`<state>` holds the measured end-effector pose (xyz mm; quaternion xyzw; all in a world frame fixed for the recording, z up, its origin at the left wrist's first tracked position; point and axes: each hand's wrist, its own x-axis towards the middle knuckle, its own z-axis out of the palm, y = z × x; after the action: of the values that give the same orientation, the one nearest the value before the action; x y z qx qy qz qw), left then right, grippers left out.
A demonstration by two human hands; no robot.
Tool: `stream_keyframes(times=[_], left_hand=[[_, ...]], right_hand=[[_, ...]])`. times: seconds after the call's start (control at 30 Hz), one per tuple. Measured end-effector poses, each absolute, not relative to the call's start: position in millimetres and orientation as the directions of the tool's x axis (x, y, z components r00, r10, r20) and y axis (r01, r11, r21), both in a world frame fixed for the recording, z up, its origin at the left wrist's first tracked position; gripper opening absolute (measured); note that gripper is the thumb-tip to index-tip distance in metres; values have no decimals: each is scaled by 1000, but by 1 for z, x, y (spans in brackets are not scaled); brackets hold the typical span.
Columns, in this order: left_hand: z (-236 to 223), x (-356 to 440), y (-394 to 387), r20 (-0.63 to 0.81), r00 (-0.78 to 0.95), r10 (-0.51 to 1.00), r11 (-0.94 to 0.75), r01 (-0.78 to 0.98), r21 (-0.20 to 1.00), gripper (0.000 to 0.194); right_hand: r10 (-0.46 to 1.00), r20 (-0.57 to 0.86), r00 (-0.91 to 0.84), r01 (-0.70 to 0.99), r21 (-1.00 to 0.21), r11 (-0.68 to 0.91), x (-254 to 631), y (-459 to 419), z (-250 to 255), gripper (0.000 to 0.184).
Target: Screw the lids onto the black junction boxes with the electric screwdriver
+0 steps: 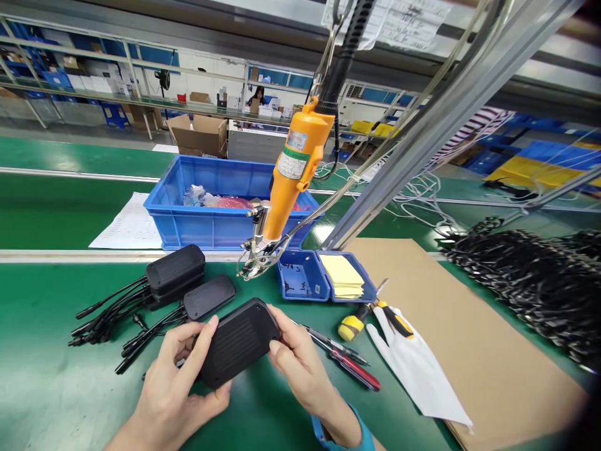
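Observation:
Between my two hands I hold a black plastic enclosure (238,343) with a ribbed face, tilted above the green bench. My left hand (176,382) grips its left end with thumb and fingers. At the right end, my right hand (298,357) pinches the edge. Just behind lies another black enclosure (209,297) with cables running off to the left. Farther back is a stack of similar enclosures (176,270), also with black cables (106,319). An orange electric screwdriver (293,163) hangs above, its metal tip end over the bench beyond the held enclosure.
A blue bin (201,228) with bagged parts stands behind. Small blue trays hold screws (300,282) and yellow paper (344,275). A yellow-black screwdriver (352,324), red pen-like tool (354,369) and white glove (417,376) lie right, near cardboard (479,338) and piled black cables (530,288).

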<state>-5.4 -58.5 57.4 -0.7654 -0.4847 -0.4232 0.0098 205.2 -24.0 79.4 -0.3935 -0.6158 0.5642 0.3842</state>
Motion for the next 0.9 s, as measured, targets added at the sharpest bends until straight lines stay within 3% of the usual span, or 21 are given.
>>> stream_keyframes(times=[0.37,0.57,0.73,0.9], left_hand=[[56,-4,-59,644,187,742,-528,755,389,70],[54,-5,-59,639,189,746,-535,741,405,70],[53,-5,-59,627,205,752,-542,734,410,69],[53,-4,-59,626,205,752,-542,732,412,69]], right_hand=[[927,19,-374,225,-968,111,210,-29,71,48],[957,28,-287,334,-934,128,207,-32,76,42],[939,12,-344,316,-940,127,208,-32,75,44],[959,21,-283,365,-922,128,208,-33,73,41]])
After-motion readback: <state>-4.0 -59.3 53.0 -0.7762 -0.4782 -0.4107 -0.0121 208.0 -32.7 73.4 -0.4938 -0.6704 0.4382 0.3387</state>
